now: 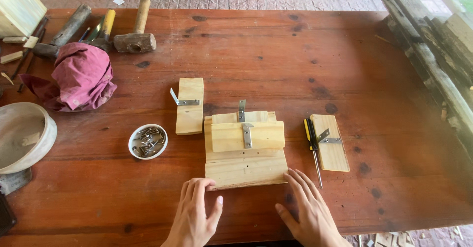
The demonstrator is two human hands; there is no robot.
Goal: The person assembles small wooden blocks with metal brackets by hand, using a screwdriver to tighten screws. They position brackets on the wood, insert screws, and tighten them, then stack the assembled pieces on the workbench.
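A stack of pale wooden boards [245, 165] lies in the middle of the red-brown table [276, 59], with a smaller block [263, 136] and a metal bracket [247, 134] on top. My left hand [196, 215] rests flat on the table, fingertips at the board's near left corner. My right hand [309, 210] lies flat with fingers spread beside the near right corner. Neither hand holds anything. A yellow-and-black screwdriver [311, 146] lies just right of the boards.
Wooden pieces with brackets lie left [190, 114] and right [332, 151] of the stack. A small white bowl of screws [148, 141] sits left. A crimson cloth [79, 77], mallet [135, 35], hand tools and a round bowl [22, 136] crowd the left side. Weathered planks [433, 64] line the right.
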